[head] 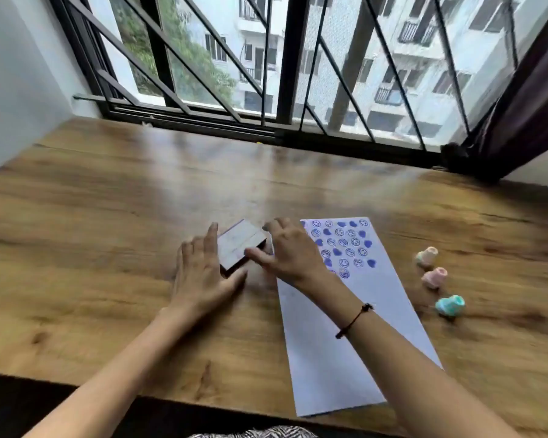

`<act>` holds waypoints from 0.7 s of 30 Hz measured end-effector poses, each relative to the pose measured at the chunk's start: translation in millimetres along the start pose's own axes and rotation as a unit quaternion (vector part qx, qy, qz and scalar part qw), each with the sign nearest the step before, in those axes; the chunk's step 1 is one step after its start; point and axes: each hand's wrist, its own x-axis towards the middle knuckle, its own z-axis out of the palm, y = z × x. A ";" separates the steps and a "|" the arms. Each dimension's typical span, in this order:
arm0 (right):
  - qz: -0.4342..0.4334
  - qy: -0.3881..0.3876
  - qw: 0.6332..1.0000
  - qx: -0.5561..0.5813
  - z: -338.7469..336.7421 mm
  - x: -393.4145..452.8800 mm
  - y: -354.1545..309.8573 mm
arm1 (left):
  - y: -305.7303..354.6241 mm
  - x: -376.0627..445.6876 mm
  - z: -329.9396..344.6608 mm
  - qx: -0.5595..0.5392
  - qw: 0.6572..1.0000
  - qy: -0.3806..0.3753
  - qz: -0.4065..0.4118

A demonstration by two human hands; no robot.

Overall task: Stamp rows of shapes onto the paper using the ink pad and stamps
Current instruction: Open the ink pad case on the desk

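A closed ink pad box [239, 245] with a pale lid lies on the wooden table [108, 248], just left of the paper. My left hand [203, 276] rests flat against its left and near sides, fingers spread. My right hand [287, 251] grips the box's right side, thumb on the lid's near corner. The white paper [345, 343] carries several rows of blue hearts and smiley faces [342, 245] at its far end. Three small stamps lie right of the paper: a yellowish one [426, 256], a pink one [435, 277] and a teal one [450, 305].
A barred window [266, 74] runs along the table's far edge, with a dark curtain [519, 121] at the right. A white wall [19, 74] stands at the left. The image is motion-blurred.
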 end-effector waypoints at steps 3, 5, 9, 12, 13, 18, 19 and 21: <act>-0.001 -0.025 0.999 -0.041 15.3 8.6 -19.8 | 0.1 3.0 -0.2 -0.009 1.000 0.016 -0.013; 0.006 -0.049 0.997 -0.064 21.4 12.3 -31.8 | -1.0 4.4 1.1 -0.020 1.000 0.018 -0.002; 0.014 -0.057 0.995 -0.084 27.1 20.7 -40.4 | -6.3 5.0 4.3 -0.047 0.998 0.034 0.020; 0.012 -0.061 0.994 -0.086 26.4 27.2 -42.2 | -5.1 5.1 4.6 -0.065 0.996 0.050 0.039; 0.013 -0.065 0.994 -0.085 25.1 29.3 -41.3 | -4.3 4.6 4.1 -0.070 0.995 0.052 0.040; 0.007 -0.123 0.992 -0.030 7.0 40.3 -29.5 | -1.8 4.1 0.3 -0.100 0.993 0.057 0.026; 0.014 -0.150 0.989 -0.013 -1.6 46.6 -25.8 | -1.3 4.4 -0.4 -0.102 0.993 0.055 0.020; 0.024 -0.222 0.974 0.035 -20.3 61.6 -17.8 | -1.0 4.9 -1.0 -0.100 0.994 0.053 0.014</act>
